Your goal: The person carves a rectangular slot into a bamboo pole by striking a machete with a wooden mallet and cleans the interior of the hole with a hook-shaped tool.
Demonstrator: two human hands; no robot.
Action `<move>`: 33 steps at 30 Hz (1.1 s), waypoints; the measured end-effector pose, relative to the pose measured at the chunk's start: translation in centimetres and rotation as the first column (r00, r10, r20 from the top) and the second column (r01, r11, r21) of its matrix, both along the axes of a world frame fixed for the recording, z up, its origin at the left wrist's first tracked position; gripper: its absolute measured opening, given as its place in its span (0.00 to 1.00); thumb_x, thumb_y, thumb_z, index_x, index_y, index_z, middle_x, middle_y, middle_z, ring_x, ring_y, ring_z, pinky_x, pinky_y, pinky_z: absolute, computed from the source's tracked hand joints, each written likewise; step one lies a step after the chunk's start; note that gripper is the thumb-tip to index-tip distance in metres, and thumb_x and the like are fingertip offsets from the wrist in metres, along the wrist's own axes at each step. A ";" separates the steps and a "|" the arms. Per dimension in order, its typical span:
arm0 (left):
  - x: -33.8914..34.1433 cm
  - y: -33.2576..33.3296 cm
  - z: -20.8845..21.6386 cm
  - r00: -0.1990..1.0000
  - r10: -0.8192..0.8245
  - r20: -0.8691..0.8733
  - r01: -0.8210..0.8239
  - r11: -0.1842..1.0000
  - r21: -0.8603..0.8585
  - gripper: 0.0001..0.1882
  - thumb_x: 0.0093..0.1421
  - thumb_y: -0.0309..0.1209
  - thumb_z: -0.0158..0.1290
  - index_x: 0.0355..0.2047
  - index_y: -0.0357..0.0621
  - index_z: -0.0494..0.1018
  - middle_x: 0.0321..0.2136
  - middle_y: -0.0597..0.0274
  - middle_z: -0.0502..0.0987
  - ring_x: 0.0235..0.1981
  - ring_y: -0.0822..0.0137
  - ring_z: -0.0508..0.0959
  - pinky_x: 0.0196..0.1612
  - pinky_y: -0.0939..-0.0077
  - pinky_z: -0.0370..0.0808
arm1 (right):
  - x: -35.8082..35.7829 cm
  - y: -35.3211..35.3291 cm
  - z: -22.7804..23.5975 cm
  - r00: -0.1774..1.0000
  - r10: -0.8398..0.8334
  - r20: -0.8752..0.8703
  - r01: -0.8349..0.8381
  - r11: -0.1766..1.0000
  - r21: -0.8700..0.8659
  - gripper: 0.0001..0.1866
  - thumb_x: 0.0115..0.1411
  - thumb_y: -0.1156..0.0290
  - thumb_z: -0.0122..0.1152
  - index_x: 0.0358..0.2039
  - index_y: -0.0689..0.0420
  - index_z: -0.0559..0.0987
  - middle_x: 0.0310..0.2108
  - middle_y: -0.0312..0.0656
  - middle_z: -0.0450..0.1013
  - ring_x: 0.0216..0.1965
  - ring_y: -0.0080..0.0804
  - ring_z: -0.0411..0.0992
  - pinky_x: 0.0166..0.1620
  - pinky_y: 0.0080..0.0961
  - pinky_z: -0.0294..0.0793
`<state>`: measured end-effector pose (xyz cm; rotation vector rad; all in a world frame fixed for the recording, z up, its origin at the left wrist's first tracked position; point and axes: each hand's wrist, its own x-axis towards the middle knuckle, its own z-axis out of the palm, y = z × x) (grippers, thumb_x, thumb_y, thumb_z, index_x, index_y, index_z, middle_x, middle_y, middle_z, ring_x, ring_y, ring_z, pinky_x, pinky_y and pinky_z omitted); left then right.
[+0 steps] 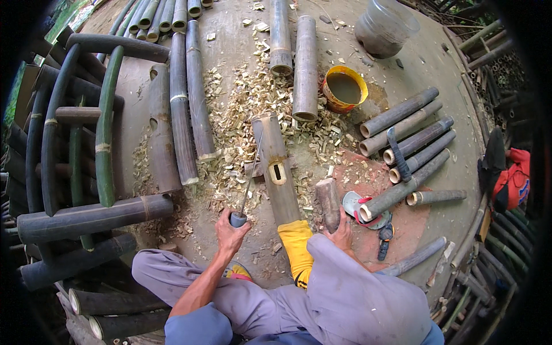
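My left hand (231, 231) is closed around the dark, round handle of a long, thin chisel (249, 181), its blade slanting up beside the bamboo. Between my hands, pointing away from me, lies a split-looking bamboo length (282, 198) with a narrow rectangular slot (278, 172) cut through its wall. A yellow cloth-like cover (295, 244) wraps its near end by my legs. On the right, my right hand (341, 232) grips a thick, worn wooden mallet (328, 202); my raised knee partly hides that hand. Under the bamboo, a short piece (253, 169) shows at the left.
Wood chips (236, 126) cover the ground ahead. A yellow-red bucket of murky liquid (345, 89) stands beyond, near a clear plastic container (385, 29). Cut bamboo tubes (414, 123) and a curved dark blade (398, 154) lie right. A bamboo frame (103, 121) stands left.
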<state>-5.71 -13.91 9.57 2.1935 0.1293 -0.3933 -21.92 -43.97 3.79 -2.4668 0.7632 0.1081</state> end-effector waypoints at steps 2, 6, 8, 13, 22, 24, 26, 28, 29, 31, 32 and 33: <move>-0.1 0.1 -0.1 1.000 -0.002 -0.008 0.002 1.000 0.008 0.19 0.40 0.35 0.63 0.31 0.39 0.72 0.24 0.57 0.76 0.26 0.63 0.76 0.33 0.69 0.73 | 0.0 0.0 0.0 1.000 -0.002 0.014 0.001 1.000 0.005 0.52 0.41 0.69 0.70 0.65 0.47 0.50 0.49 0.59 0.63 0.49 0.61 0.65 0.50 0.48 0.68; 0.1 0.3 0.0 1.000 -0.007 -0.021 0.007 1.000 0.028 0.20 0.39 0.36 0.64 0.32 0.39 0.72 0.25 0.59 0.77 0.27 0.67 0.76 0.33 0.72 0.73 | 0.2 0.2 0.1 1.000 -0.026 0.004 0.026 0.999 0.041 0.53 0.41 0.69 0.70 0.65 0.45 0.51 0.50 0.58 0.63 0.49 0.60 0.65 0.50 0.48 0.68; 0.1 0.2 0.1 0.999 -0.007 -0.039 0.007 1.000 0.023 0.20 0.39 0.36 0.64 0.32 0.39 0.72 0.25 0.59 0.76 0.26 0.67 0.76 0.33 0.72 0.73 | 0.2 0.2 0.3 0.999 -0.035 0.000 0.035 0.998 0.053 0.53 0.41 0.69 0.70 0.65 0.45 0.51 0.50 0.58 0.63 0.49 0.60 0.65 0.50 0.48 0.68; 0.0 0.2 -0.3 1.000 -0.017 -0.013 0.017 1.000 0.018 0.18 0.40 0.34 0.63 0.30 0.39 0.72 0.24 0.55 0.76 0.26 0.60 0.76 0.33 0.67 0.74 | -0.4 0.0 -1.1 0.997 -0.031 0.073 0.028 0.999 0.035 0.52 0.41 0.69 0.70 0.65 0.46 0.51 0.49 0.59 0.63 0.47 0.60 0.66 0.48 0.49 0.68; 0.0 0.6 -0.5 1.000 -0.012 -0.002 0.012 1.000 0.020 0.19 0.40 0.35 0.63 0.32 0.39 0.73 0.24 0.58 0.77 0.26 0.67 0.77 0.32 0.72 0.74 | -0.1 0.0 -0.2 1.000 -0.005 0.030 0.005 1.000 0.009 0.53 0.41 0.67 0.71 0.65 0.46 0.50 0.47 0.61 0.64 0.47 0.61 0.66 0.48 0.50 0.68; 0.1 0.6 -0.4 1.000 0.003 -0.028 -0.003 1.000 0.007 0.20 0.40 0.35 0.63 0.32 0.39 0.73 0.25 0.57 0.77 0.26 0.66 0.77 0.33 0.72 0.74 | 0.1 0.1 -0.1 1.000 -0.008 0.018 0.008 1.000 0.014 0.53 0.41 0.67 0.71 0.65 0.46 0.50 0.47 0.61 0.64 0.47 0.61 0.66 0.48 0.50 0.68; 0.1 0.5 -0.2 0.999 0.011 -0.038 -0.011 1.000 0.004 0.20 0.40 0.36 0.64 0.32 0.39 0.73 0.25 0.57 0.77 0.26 0.66 0.76 0.33 0.71 0.74 | 0.2 0.0 -0.1 1.000 -0.003 0.021 0.003 1.000 0.017 0.53 0.41 0.67 0.71 0.65 0.46 0.50 0.47 0.61 0.64 0.47 0.61 0.65 0.48 0.50 0.68; 0.2 0.5 0.1 0.999 0.014 -0.032 -0.013 1.000 0.013 0.21 0.39 0.37 0.64 0.32 0.39 0.73 0.25 0.56 0.76 0.26 0.65 0.76 0.33 0.70 0.74 | 0.2 -0.1 0.0 1.000 0.003 0.023 -0.004 1.000 0.015 0.53 0.41 0.67 0.71 0.65 0.46 0.50 0.47 0.60 0.64 0.47 0.61 0.65 0.48 0.50 0.68; 0.3 0.5 0.2 0.999 0.009 -0.037 -0.009 1.000 0.001 0.21 0.39 0.37 0.64 0.31 0.39 0.73 0.26 0.56 0.76 0.26 0.64 0.76 0.33 0.70 0.74 | 0.2 -0.2 0.0 1.000 0.002 0.022 -0.002 1.000 0.012 0.53 0.41 0.67 0.71 0.65 0.46 0.50 0.47 0.60 0.64 0.47 0.61 0.65 0.48 0.50 0.68; 0.2 0.6 0.3 0.999 0.007 -0.047 -0.008 1.000 -0.017 0.21 0.38 0.38 0.64 0.31 0.39 0.73 0.26 0.55 0.76 0.27 0.63 0.76 0.34 0.69 0.74 | -0.1 -0.2 0.1 1.000 0.002 0.019 -0.003 1.000 0.014 0.53 0.41 0.67 0.71 0.65 0.46 0.49 0.48 0.60 0.64 0.47 0.61 0.65 0.48 0.50 0.68; 0.2 0.5 0.3 0.999 0.000 -0.041 0.000 1.000 -0.009 0.21 0.38 0.37 0.64 0.31 0.39 0.73 0.26 0.54 0.76 0.27 0.62 0.76 0.34 0.67 0.74 | -0.2 -0.3 0.2 1.000 0.003 0.020 -0.003 1.000 0.013 0.53 0.41 0.67 0.71 0.65 0.46 0.49 0.48 0.60 0.64 0.47 0.61 0.65 0.48 0.50 0.68; 0.2 0.5 0.1 0.999 -0.007 -0.034 0.007 1.000 0.001 0.20 0.38 0.37 0.64 0.30 0.39 0.73 0.26 0.53 0.76 0.27 0.60 0.76 0.34 0.66 0.73 | -0.4 -0.3 0.2 1.000 0.003 0.017 -0.004 1.000 0.013 0.53 0.41 0.67 0.71 0.65 0.46 0.49 0.48 0.60 0.64 0.47 0.61 0.65 0.48 0.50 0.68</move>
